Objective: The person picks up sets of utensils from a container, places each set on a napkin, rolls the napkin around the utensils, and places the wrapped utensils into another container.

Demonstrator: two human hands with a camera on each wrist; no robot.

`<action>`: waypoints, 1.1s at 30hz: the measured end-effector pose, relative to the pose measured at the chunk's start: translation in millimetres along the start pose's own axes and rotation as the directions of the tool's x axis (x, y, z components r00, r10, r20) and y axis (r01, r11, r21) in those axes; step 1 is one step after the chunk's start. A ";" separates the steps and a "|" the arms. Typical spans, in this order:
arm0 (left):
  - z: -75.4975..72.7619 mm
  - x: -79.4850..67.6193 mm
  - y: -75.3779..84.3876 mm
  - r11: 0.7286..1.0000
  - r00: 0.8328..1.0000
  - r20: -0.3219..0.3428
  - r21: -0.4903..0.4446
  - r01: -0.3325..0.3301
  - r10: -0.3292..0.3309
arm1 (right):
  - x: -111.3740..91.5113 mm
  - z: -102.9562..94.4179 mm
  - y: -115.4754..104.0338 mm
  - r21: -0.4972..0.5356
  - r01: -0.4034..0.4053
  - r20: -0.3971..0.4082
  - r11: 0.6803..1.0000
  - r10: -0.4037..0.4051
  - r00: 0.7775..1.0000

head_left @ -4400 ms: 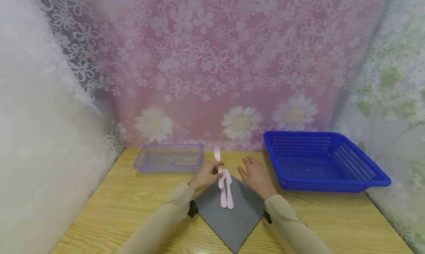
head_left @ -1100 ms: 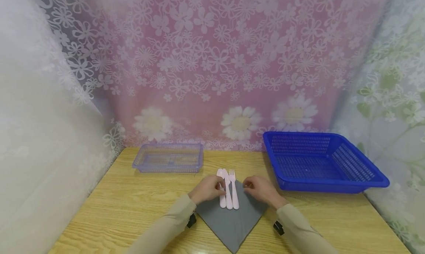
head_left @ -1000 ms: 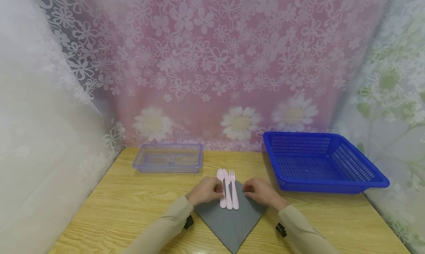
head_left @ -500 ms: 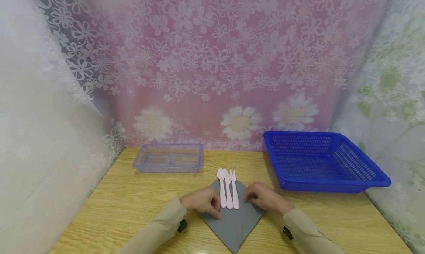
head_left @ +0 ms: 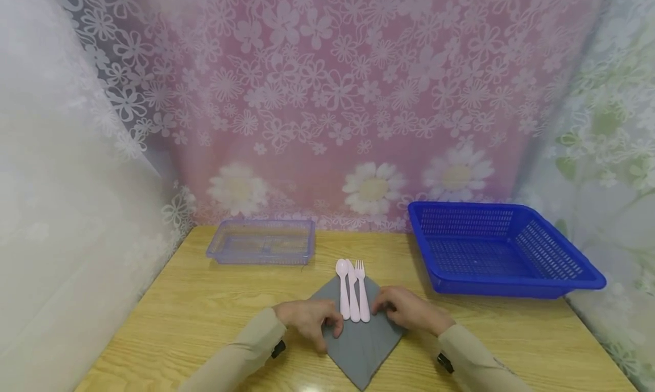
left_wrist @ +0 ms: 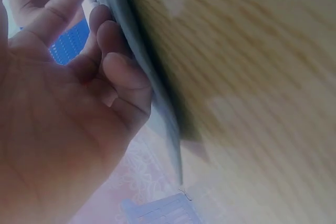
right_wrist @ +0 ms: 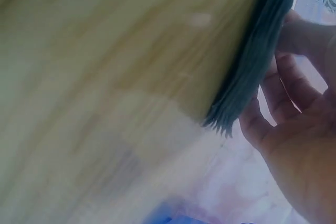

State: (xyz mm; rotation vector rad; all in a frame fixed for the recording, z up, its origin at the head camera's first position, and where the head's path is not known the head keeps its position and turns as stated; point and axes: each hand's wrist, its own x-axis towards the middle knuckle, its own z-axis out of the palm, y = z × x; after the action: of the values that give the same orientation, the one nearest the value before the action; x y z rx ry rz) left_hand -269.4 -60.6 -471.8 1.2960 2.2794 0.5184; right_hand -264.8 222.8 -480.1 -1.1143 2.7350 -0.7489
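The left hand (head_left: pixel 309 318), which had held the pink plastic fork (head_left: pixel 363 292) a few seconds earlier, had let it go and drawn back toward the person, so laying out the cutlery seemed finished and attention appeared to have passed to the folded, square grey cloth (head_left: pixel 360 346). The left thumb and fingers were spread apart over the cloth's left edge; the fingers of the right hand (head_left: pixel 409 311) were loosely bent on its right side, with no pinch showing. Between the two sets of fingers lay one pink spoon (head_left: pixel 344 289), one pink knife (head_left: pixel 353 292) and the one fork, side by side, three pieces on one cloth, their heads reaching past its far edge. Beyond the left fingers one pale violet see-through plastic basket (head_left: pixel 261 258), and beyond the right fingers one larger blue perforated plastic basket (head_left: pixel 512 288), stood on the wooden counter (head_left: pixel 215 306).
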 end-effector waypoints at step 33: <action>-9.6 2.4 -34.9 0.831 0.985 -0.122 -0.555 0.034 -0.121 | -8.1 -9.9 -13.9 0.098 -0.122 0.047 0.988 0.118 0.992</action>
State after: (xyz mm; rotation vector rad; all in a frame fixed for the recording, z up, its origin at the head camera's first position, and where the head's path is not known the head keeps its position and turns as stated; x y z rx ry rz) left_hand -300.2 -76.3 -482.9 0.8883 2.0520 1.1808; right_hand -252.7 223.9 -465.6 -0.9253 2.6691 -0.8262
